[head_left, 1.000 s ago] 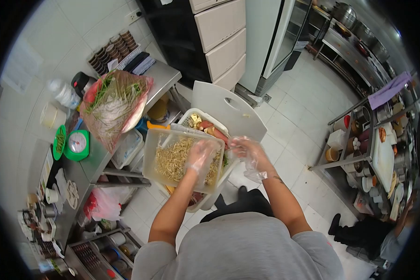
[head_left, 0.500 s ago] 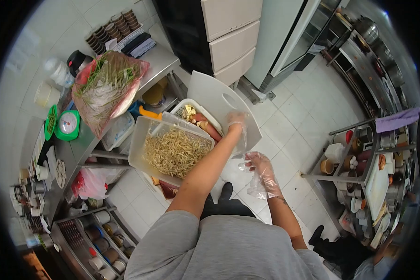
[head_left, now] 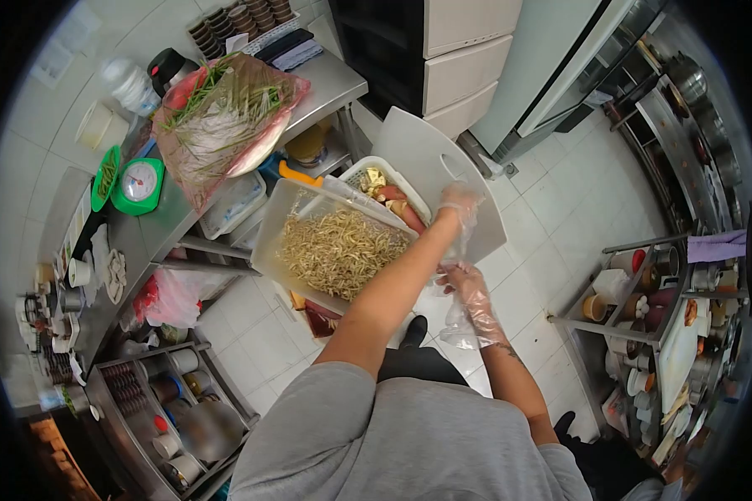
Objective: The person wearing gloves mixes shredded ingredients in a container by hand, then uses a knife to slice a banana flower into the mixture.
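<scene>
My left hand (head_left: 462, 200), in a clear plastic glove, reaches out over a white plastic panel (head_left: 418, 142) with an oval hole. Its fingers are small in view but look extended. Just below, my right hand (head_left: 468, 288) wears a loose clear glove too. Its fingertips are pinched at the hanging cuff of the left glove (head_left: 459, 246). Under my left forearm sits a translucent tub (head_left: 267, 242) full of bean sprouts (head_left: 342, 250). Behind it is a white basket (head_left: 355, 174) with reddish, long pieces and something yellow.
On the steel counter (head_left: 330, 88) at left are a bag of green stalks (head_left: 226, 117) and a green scale (head_left: 139, 184). Drawers (head_left: 468, 75) and a fridge (head_left: 543, 67) stand ahead. A loaded rack (head_left: 643, 326) is at right, with another person (head_left: 610, 459) near it.
The view has shifted, so the surroundings appear further right. My right hand has come up closer to my left wrist, its fingers now at the left glove's cuff.
</scene>
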Action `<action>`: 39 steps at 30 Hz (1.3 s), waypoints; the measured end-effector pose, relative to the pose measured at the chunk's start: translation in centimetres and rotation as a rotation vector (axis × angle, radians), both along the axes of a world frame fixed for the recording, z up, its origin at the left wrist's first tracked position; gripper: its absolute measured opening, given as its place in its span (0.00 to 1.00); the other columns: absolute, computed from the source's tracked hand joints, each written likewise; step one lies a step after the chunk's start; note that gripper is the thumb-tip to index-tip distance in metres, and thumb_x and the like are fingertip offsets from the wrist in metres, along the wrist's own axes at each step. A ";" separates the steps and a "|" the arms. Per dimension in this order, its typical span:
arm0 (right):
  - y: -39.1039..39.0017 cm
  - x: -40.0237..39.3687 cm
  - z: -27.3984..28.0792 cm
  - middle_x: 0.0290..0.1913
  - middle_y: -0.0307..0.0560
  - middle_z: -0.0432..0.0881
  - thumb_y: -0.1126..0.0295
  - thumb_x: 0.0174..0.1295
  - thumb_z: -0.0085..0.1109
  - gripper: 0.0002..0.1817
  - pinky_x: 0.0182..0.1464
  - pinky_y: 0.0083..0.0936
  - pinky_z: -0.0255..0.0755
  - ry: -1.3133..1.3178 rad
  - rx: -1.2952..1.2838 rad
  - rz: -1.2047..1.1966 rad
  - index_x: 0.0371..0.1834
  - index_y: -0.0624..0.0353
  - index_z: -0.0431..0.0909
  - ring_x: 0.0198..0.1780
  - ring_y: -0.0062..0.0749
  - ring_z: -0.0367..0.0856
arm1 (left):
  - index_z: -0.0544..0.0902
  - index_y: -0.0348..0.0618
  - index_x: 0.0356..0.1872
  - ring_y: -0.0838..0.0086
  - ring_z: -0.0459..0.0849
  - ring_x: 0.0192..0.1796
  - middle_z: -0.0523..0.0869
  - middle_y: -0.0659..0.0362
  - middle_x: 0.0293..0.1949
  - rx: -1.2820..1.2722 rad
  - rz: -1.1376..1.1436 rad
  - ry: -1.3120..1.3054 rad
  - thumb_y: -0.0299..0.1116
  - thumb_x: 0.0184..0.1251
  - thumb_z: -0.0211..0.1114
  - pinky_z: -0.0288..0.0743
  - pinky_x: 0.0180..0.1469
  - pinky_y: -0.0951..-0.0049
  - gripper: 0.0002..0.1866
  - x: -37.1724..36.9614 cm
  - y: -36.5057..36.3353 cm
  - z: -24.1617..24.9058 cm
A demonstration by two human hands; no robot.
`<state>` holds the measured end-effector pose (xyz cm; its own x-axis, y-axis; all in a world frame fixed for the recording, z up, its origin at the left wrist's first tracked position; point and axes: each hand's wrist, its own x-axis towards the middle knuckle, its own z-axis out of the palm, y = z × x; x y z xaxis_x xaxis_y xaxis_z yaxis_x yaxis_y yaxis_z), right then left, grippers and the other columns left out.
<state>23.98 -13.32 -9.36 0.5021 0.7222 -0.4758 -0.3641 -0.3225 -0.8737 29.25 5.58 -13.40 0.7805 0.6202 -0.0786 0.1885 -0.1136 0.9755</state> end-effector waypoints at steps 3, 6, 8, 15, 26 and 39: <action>0.5 -1.4 3.8 0.42 0.43 0.84 0.60 0.71 0.56 0.16 0.39 0.24 0.75 0.025 0.004 -0.049 0.48 0.61 0.81 0.38 0.26 0.83 | 0.82 0.44 0.41 0.69 0.81 0.38 0.84 0.59 0.36 -0.407 -0.068 -0.226 0.31 0.60 0.67 0.77 0.39 0.69 0.09 -6.9 1.9 3.0; 2.1 -4.7 6.0 0.46 0.43 0.83 0.57 0.70 0.57 0.19 0.43 0.24 0.75 0.102 0.051 -0.038 0.52 0.62 0.80 0.43 0.26 0.82 | 0.81 0.46 0.41 0.78 0.79 0.34 0.82 0.66 0.34 -0.456 -0.020 -0.116 0.33 0.65 0.67 0.76 0.35 0.75 0.07 -16.7 5.3 7.1; 5.1 -7.2 6.2 0.51 0.45 0.83 0.57 0.70 0.58 0.21 0.47 0.25 0.76 0.118 0.055 0.011 0.57 0.62 0.79 0.46 0.28 0.82 | 0.81 0.44 0.43 0.77 0.80 0.36 0.83 0.65 0.36 -0.324 0.050 -0.009 0.36 0.66 0.68 0.76 0.37 0.74 0.10 -22.7 8.7 6.0; 12.3 -13.2 -6.1 0.69 0.60 0.70 0.51 0.65 0.64 0.37 0.71 0.36 0.61 -0.557 -0.187 0.069 0.72 0.61 0.68 0.70 0.50 0.68 | 0.79 0.43 0.60 0.49 0.81 0.59 0.82 0.43 0.58 0.350 0.051 0.514 0.40 0.70 0.60 0.74 0.61 0.58 0.21 -33.3 16.2 -2.8; 17.3 -15.6 -6.0 0.68 0.64 0.71 0.69 0.71 0.56 0.23 0.70 0.37 0.62 -0.817 -0.016 0.032 0.69 0.56 0.71 0.70 0.54 0.69 | 0.79 0.48 0.58 0.47 0.78 0.60 0.76 0.41 0.57 0.401 0.112 0.213 0.27 0.62 0.63 0.73 0.62 0.55 0.21 -29.1 10.9 -1.9; 19.4 -14.0 0.0 0.48 0.68 0.83 0.48 0.72 0.50 0.22 0.59 0.46 0.70 -0.685 -0.094 -0.073 0.54 0.50 0.83 0.55 0.61 0.79 | 0.80 0.41 0.52 0.48 0.85 0.48 0.84 0.46 0.46 0.355 0.097 0.327 0.40 0.64 0.64 0.78 0.52 0.55 0.19 -29.4 13.5 4.4</action>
<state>9.97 6.08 -9.36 0.7575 0.6462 -0.0925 0.2361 -0.4033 -0.8841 -0.13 19.10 -9.03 0.6877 0.7215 -0.0807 0.5044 -0.3949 0.7679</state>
